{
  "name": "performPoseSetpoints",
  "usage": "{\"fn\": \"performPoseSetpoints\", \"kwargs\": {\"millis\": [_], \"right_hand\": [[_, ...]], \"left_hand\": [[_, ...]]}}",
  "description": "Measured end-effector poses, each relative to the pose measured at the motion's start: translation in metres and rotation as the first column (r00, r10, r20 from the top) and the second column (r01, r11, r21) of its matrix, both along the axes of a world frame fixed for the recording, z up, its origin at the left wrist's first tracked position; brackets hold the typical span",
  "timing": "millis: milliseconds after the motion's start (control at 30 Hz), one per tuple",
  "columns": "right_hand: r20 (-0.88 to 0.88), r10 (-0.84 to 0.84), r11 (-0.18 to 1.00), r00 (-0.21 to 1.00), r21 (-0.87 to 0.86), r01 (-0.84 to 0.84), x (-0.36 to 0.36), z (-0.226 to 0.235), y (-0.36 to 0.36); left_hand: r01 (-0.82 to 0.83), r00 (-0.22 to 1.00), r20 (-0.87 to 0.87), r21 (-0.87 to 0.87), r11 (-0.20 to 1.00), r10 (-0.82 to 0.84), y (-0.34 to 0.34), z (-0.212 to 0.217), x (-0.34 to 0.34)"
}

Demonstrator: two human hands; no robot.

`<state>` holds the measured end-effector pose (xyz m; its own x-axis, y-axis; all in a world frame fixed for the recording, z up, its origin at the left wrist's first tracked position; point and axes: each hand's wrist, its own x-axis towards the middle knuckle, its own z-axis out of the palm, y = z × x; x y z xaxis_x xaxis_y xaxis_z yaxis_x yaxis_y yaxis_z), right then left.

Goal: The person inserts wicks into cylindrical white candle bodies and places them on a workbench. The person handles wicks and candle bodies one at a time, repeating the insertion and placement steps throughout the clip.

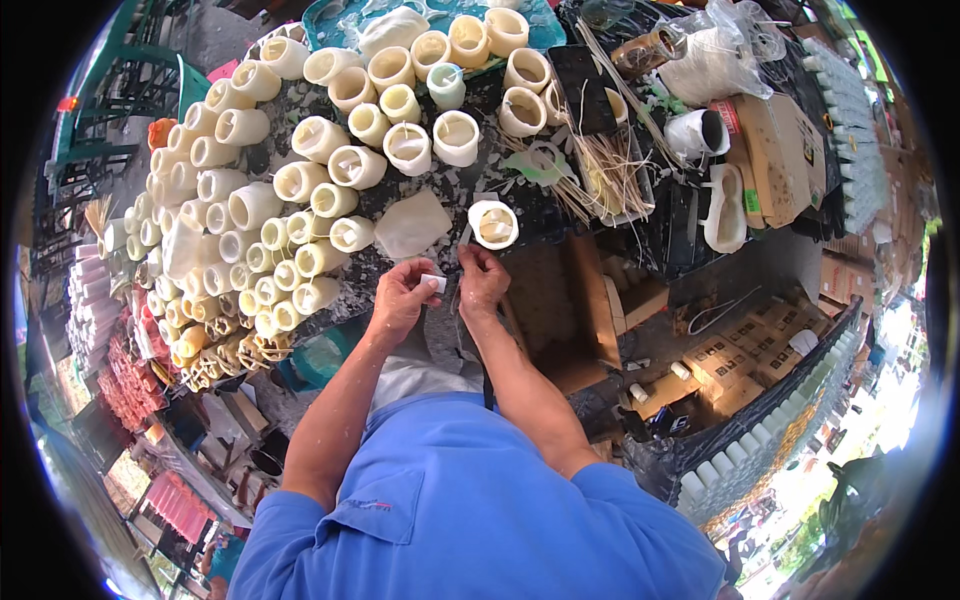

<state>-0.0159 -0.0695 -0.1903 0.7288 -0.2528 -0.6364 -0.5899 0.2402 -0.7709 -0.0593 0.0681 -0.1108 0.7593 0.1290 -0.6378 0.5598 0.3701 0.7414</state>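
My left hand (402, 302) pinches a small white piece (433, 284), like a folded scrap, between thumb and fingertips. Close beside it, my right hand (483, 285) is closed, and a thin, narrow strip (465, 236) pokes up from its fingertips; whether this is a blade I cannot make out. Just beyond the right hand, a cream wax cup (494, 224) stands at the near edge of the dark table, with white bits inside. A flat, pale wax slab (413, 225) lies beyond my left hand.
Many hollow cream wax cups (357, 167) crowd the table's left and far side. A teal tray (340, 25) sits at the back. To the right are dry stalks (608, 180), a cardboard box (775, 160) and a white spool (697, 75). An open carton (560, 310) stands below the edge.
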Motion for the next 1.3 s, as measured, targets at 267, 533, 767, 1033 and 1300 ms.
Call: {"fn": "performPoseSetpoints", "kwargs": {"millis": [267,533,767,1033,1300], "right_hand": [[0.148,0.657,0.747,0.739,0.001,-0.665,0.001,0.104,-0.034],[0.302,0.685,0.72,0.663,-0.416,-0.555,-0.003,0.142,-0.031],[0.243,0.566,0.703,0.788,0.358,-0.615,0.011,0.134,-0.058],[0.239,0.661,0.681,0.711,0.207,-0.702,0.016,0.155,-0.082],[0.387,0.788,0.606,0.478,-0.622,-0.496,0.008,0.172,-0.073]], "left_hand": [[0.04,0.994,0.096,0.199,0.979,-0.06,-0.002,0.019,-0.004],[0.166,0.98,0.084,0.162,0.973,-0.181,-0.016,0.05,0.004],[-0.05,0.997,0.034,-0.39,0.919,0.069,-0.027,0.061,0.005],[0.236,0.966,0.08,0.112,0.965,-0.246,-0.039,0.075,0.019],[0.215,0.97,0.061,0.228,0.949,-0.235,-0.053,0.087,0.018]]}}
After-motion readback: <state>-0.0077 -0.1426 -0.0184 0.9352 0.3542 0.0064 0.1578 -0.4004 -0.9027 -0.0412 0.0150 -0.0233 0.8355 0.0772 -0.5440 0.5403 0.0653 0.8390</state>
